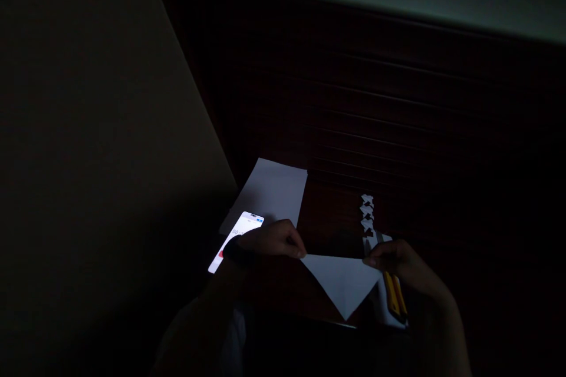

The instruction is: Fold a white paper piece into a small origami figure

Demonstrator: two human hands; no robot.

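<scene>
A sheet of white paper (342,283), in the shape of a triangle with one point toward me, is stretched between my two hands. My left hand (278,240) pinches its left corner; a dark band sits on that wrist. At the upper right edge my right hand (395,259) grips the paper between thumb and fingers. Just beside the right hand lies a yellow and black tool (395,297), partly covered, its kind hard to make out in the dim light. Under the left wrist a lit phone (241,227) shows a timer.
Flat white paper (276,188) lies at the back left of the dark table (325,212). Several small folded paper pieces (367,212) stand in a row at the back right. A pale panel (110,100) rises on the left, and dark slatted wood (375,100) stands behind.
</scene>
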